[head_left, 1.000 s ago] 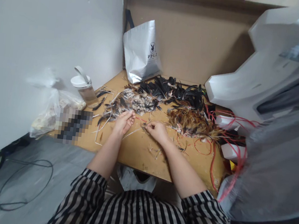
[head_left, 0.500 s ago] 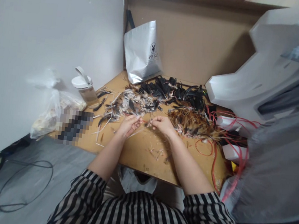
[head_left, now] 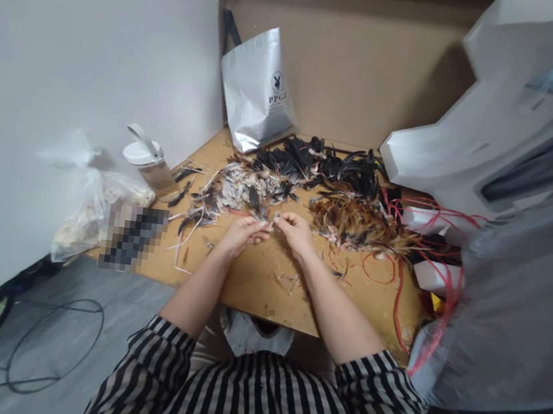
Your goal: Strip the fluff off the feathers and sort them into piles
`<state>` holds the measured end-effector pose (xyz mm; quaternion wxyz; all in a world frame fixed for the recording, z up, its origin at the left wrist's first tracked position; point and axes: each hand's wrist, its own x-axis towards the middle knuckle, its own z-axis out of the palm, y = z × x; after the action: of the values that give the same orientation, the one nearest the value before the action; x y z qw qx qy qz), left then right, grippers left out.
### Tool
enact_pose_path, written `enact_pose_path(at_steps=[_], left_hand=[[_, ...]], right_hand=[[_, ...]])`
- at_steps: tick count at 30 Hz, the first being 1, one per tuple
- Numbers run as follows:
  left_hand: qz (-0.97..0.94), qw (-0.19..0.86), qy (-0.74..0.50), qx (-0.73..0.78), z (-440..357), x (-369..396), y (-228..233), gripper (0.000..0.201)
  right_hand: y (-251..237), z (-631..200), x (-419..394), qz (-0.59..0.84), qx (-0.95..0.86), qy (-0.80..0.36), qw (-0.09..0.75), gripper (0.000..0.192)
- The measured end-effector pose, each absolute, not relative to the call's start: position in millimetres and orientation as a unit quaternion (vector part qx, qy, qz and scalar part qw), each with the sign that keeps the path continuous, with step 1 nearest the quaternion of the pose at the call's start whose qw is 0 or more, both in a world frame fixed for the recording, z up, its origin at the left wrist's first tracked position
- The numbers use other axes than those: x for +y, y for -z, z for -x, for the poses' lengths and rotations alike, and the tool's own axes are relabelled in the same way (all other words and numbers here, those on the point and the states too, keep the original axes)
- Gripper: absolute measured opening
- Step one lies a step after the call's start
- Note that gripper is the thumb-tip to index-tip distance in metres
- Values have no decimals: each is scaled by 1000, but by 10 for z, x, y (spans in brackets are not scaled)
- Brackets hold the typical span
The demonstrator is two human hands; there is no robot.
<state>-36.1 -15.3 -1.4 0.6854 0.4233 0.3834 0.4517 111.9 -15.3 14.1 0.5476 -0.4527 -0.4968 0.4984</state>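
Note:
My left hand (head_left: 242, 233) and my right hand (head_left: 296, 230) meet over the middle of the wooden table (head_left: 257, 285), fingertips almost touching. Both pinch a small feather with red string (head_left: 263, 219) between them; the detail is too small to make out. Just behind the hands lies a pile of grey and white feathers (head_left: 241, 189). A brown and orange feather pile (head_left: 355, 222) lies to the right, and black feathers (head_left: 322, 162) further back.
A silver paper bag (head_left: 258, 90) leans against the cardboard back wall. A bottle with a white lid (head_left: 148, 161) and a clear plastic bag (head_left: 87, 211) stand at the left. Red strings (head_left: 399, 276) trail on the right beside white foam blocks (head_left: 465, 149). A cable loops on the floor (head_left: 52, 347).
My hands have drawn closer together and slightly further from me, toward the grey feather pile. The view has shifted a little.

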Motion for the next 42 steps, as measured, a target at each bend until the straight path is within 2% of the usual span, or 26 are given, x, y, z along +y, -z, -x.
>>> enact_pose_path(at_steps=[11, 24, 28, 33, 37, 42], left_hand=[[-442, 677, -444, 387, 338, -175, 27, 24], [-492, 657, -424, 382, 340, -179, 6, 22], [-442, 662, -477, 372, 382, -167, -20, 20], [-335, 657, -589, 332, 495, -107, -42, 16], [-295, 666, -616, 301, 545, -65, -26, 14], [-289, 671, -616, 293, 534, -59, -7, 15]], right_hand=[[-128, -1068, -190, 436, -489, -475, 587, 19], [-107, -1061, -199, 425, -470, -518, 575, 23], [-126, -1104, -188, 446, -462, -501, 580, 29], [-201, -1262, -125, 505, -478, -413, 588, 26], [-320, -1403, -73, 530, -575, -347, 518, 25], [-416, -1399, -40, 532, -757, -216, 311, 17]])
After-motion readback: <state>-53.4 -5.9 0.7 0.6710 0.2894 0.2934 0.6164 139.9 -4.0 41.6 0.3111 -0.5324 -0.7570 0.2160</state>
